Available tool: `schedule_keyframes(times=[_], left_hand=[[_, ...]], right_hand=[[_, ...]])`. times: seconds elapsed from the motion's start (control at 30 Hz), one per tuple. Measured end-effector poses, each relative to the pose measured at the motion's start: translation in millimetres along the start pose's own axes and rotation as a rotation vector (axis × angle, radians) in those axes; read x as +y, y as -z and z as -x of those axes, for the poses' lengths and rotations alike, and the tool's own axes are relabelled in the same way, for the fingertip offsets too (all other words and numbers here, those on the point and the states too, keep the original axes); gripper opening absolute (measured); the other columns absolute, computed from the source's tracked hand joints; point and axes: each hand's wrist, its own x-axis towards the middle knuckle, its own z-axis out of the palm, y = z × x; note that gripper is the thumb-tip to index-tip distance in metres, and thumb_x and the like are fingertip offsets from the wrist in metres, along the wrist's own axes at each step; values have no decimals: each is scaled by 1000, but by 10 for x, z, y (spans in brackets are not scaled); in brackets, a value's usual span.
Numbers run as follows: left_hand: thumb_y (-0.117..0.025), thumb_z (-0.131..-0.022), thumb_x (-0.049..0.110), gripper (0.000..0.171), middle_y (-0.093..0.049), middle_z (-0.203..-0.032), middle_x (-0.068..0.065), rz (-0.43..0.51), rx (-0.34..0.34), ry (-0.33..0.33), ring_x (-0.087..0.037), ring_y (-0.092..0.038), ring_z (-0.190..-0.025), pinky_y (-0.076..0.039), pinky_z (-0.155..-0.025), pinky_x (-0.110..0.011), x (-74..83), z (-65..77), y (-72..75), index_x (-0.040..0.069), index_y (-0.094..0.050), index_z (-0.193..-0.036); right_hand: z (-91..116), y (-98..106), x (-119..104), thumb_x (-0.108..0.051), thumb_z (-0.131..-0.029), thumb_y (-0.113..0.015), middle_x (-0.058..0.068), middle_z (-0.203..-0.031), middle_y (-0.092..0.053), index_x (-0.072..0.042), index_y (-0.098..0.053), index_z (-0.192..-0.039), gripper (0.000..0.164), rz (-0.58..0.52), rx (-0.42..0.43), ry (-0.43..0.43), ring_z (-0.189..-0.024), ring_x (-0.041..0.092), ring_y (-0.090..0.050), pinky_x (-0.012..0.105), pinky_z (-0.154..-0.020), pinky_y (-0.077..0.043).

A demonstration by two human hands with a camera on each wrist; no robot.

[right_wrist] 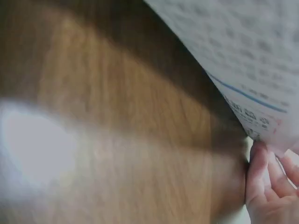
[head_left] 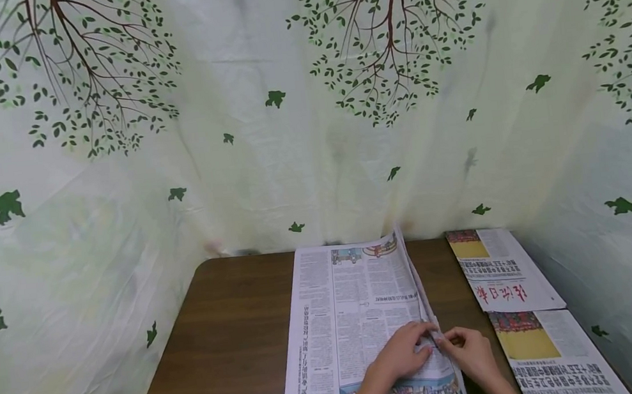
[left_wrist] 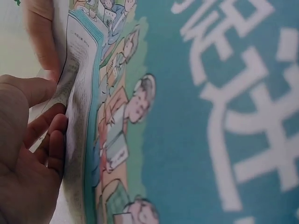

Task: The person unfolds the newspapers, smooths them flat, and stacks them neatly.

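1. Head view first: the big newspaper point(head_left: 362, 307) lies on the brown table point(head_left: 232, 334), and I'll place everything else from it. Its right edge is lifted a bit, and the far corner sticks up.
2. Left hand point(head_left: 403, 349) sits on the newspaper close to that right edge, fingers bent onto it, thumb a little apart. Whether it's really gripping, I can't tell.
3. Right hand point(head_left: 474, 354) is just off the newspaper's right edge, thumb and fingers closed together on the paper.
4. To the right of the newspaper, well, only the head cam gets these: a far folded paper point(head_left: 503, 267) with red lettering and a near folded paper point(head_left: 558, 351). Same deal with the leaf-print curtain point(head_left: 337, 175) behind the newspaper.
5. Left wrist cam gets right in on the newspaper's blue panel point(left_wrist: 173, 140): cartoon people, huge white characters, plus the layered page edges. Fingers meet at that edge.
6. Right wrist cam shows what the head one can't: the underside of the newspaper's lifted part, blurry print with a blue line, pinched at the corner. Beside it there's a white glare patch point(right_wrist: 37, 149) on the wood.
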Motion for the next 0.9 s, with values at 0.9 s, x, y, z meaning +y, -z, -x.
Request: schedule_keyframes(times=[0.9], left_hand=[[-75,-95,28,21,-80,-93,0,648,276,319,4,-65,-76,-52,-71,-17,-147,4,-86,9,-82,-102]], right_hand=[[17,18,67,-5,-89,-76,20,-116,-73,-11,-53,-144,60,-104,-79,32,-77,13,-70,26,-61,-53]])
